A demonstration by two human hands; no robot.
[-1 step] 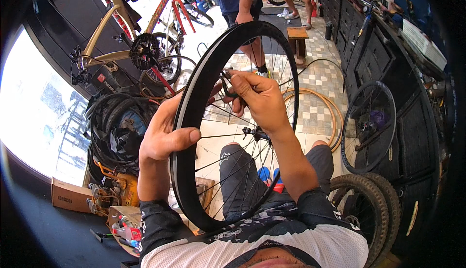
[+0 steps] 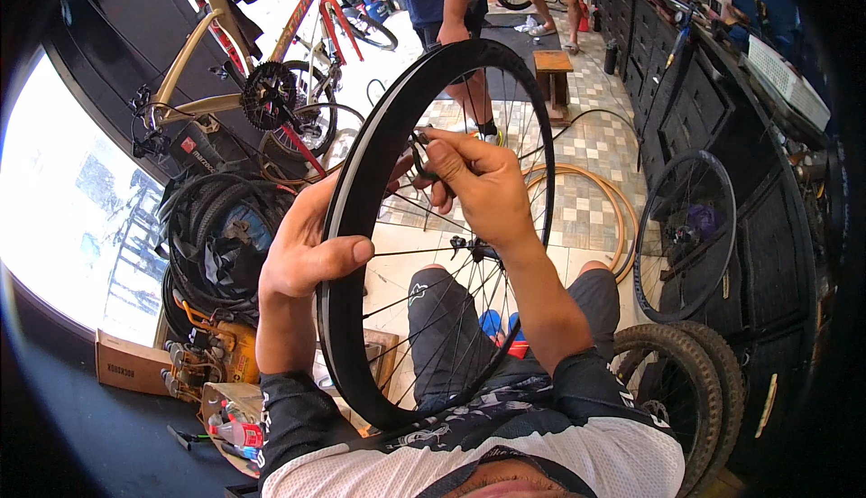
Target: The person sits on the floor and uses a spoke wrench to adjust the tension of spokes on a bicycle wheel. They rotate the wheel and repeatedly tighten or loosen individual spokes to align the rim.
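Note:
A bicycle wheel [image 2: 354, 218] with a deep black rim stands upright in front of me, tilted a little, above my thighs. My left hand [image 2: 316, 245] is closed round the rim's left side, thumb on the near face and fingers partly hidden behind it. Inside the rim, among the upper spokes, my right hand [image 2: 478, 178] pinches a small dark spoke wrench [image 2: 419, 157] close to the rim's inner edge. Fingers cover part of that tool, and its exact seat on a spoke is hard to see. The hub [image 2: 478, 250] shows below my right wrist.
Bike frames [image 2: 244, 92], a pile of tyres [image 2: 203, 218] and a yellow compressor [image 2: 230, 354] stand at left. Ahead are a standing person [image 2: 442, 2] and a wooden stool [image 2: 553, 63]. Tyres [image 2: 695, 372], another wheel [image 2: 690, 236] and dark drawers [image 2: 690, 106] line the right.
My right hand has shifted very slightly, turning at the wrist with the spoke wrench still in its fingers. The wheel and my left hand stay in place.

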